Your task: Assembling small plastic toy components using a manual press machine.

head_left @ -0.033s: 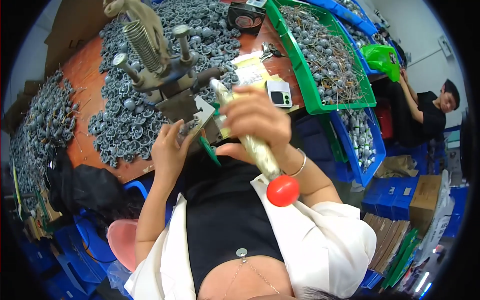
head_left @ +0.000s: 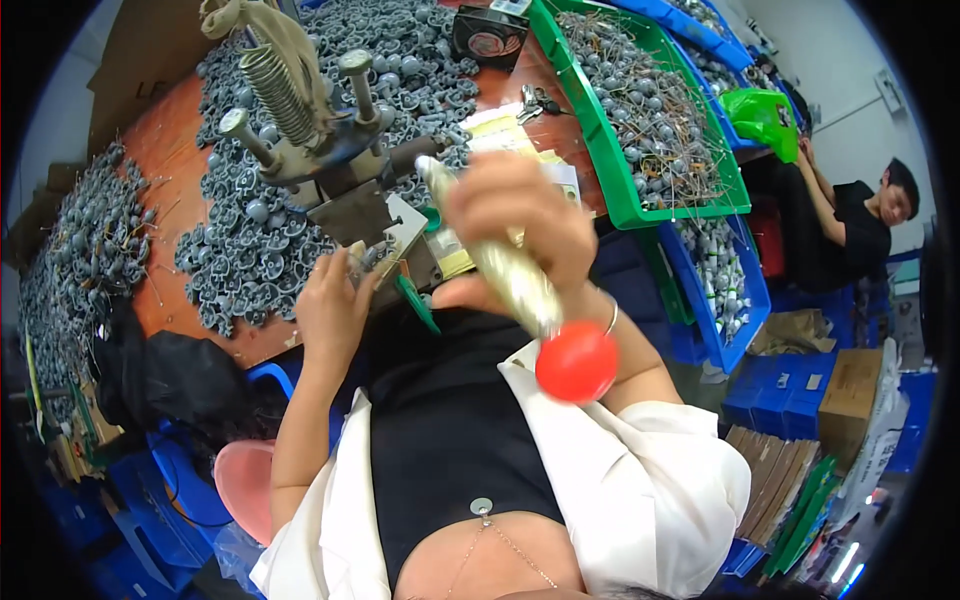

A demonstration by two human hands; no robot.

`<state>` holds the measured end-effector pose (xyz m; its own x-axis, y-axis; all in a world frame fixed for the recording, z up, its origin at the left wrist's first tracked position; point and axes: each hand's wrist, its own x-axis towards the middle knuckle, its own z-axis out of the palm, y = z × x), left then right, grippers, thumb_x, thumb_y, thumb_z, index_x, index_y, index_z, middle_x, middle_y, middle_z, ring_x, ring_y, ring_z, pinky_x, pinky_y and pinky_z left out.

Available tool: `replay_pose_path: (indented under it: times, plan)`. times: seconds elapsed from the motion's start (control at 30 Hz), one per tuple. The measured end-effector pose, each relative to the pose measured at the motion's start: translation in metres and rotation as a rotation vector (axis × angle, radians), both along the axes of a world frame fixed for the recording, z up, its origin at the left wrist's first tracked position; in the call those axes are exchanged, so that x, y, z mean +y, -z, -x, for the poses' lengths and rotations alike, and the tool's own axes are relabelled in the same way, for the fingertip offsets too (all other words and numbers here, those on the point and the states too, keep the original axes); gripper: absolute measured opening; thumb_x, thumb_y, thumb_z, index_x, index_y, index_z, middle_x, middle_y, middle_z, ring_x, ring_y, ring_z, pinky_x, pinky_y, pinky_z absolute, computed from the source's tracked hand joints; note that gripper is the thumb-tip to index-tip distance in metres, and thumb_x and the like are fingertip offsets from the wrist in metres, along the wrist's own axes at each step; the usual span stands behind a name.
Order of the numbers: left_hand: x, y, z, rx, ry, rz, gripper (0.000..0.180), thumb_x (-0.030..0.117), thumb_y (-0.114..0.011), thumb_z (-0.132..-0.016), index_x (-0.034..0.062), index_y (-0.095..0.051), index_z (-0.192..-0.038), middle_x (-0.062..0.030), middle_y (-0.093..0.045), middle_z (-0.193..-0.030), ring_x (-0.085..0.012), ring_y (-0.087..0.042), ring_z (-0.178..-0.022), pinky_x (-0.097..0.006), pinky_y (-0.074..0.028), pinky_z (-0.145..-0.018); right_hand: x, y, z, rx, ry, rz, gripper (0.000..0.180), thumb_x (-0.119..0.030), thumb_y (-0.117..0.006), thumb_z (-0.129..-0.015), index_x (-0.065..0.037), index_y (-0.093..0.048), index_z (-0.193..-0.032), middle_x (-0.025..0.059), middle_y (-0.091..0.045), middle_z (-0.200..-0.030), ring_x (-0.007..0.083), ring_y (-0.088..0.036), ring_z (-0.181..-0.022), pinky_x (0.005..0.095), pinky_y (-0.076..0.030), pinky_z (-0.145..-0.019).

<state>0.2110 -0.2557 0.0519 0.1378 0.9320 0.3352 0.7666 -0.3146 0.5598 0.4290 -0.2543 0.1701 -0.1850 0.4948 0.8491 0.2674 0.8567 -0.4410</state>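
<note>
A hand press with a large coil spring stands at the table's front edge. My right hand wraps round its lever handle, which is bound in shiny yellowish tape and ends in a red ball knob. At the front of the press my left hand has thumb and forefinger drawn together near a metal plate. What lies between those fingertips is too small to make out. A green strip hangs below the plate, between my two hands.
Grey plastic parts are heaped around the press, with another pile at far left. A green bin of wired parts stands right, a blue bin below it. A small fan sits behind. A person sits at far right.
My right hand and the lever handle have shifted slightly right, and the red knob looks larger and higher. The hand covers more of the white phone-like device. My left hand moved slightly left.
</note>
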Motion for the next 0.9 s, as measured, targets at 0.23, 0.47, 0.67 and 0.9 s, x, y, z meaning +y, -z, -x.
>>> replay_pose_path:
  times: [0.23,0.47,0.67,0.9]
  plan:
    - [-0.040,-0.035,0.004,-0.565,0.415,0.709,0.018,0.011,-0.057,-0.088,-0.0029,-0.067,-0.082,-0.0066,-0.062,-0.061,-0.0130,-0.055,-0.049,-0.024,-0.041,-0.047,0.115,0.034,-0.084,0.337,0.195,0.614,0.017,-0.011,-0.067,-0.084,0.002,-0.064,-0.094,0.0063,-0.066,-0.081,0.0109,-0.061,-0.072,0.0228,-0.049,-0.065]
    - [-0.013,-0.057,0.075,-1.237,0.155,0.605,0.024,0.020,-0.055,-0.092,-0.0025,-0.062,-0.094,-0.0109,-0.066,-0.073,-0.0130,-0.058,-0.051,-0.021,-0.046,-0.047,0.173,0.107,-0.271,0.881,0.797,0.753,0.013,-0.012,-0.061,-0.085,-0.002,-0.067,-0.090,0.0098,-0.068,-0.082,0.0184,-0.064,-0.071,0.0292,-0.051,-0.063]
    - [0.090,-0.121,0.242,-1.167,-0.551,-0.725,0.037,0.019,-0.042,-0.098,-0.0074,-0.046,-0.123,-0.0250,-0.052,-0.122,-0.0322,-0.051,-0.115,-0.043,-0.045,-0.097,0.155,0.096,-0.279,-0.666,1.392,0.694,0.017,-0.026,-0.062,-0.080,-0.013,-0.070,-0.088,0.0137,-0.068,-0.088,0.0313,-0.065,-0.083,0.0426,-0.051,-0.075]
    - [0.062,-0.043,0.185,-0.666,-0.336,-0.284,0.022,0.009,-0.052,-0.093,-0.0027,-0.061,-0.109,-0.0068,-0.062,-0.106,-0.0135,-0.059,-0.091,-0.026,-0.048,-0.081,0.177,0.052,-0.333,-0.235,1.337,0.546,0.034,-0.033,-0.053,-0.084,-0.002,-0.065,-0.084,0.0229,-0.066,-0.086,0.0385,-0.064,-0.084,0.0444,-0.049,-0.075]
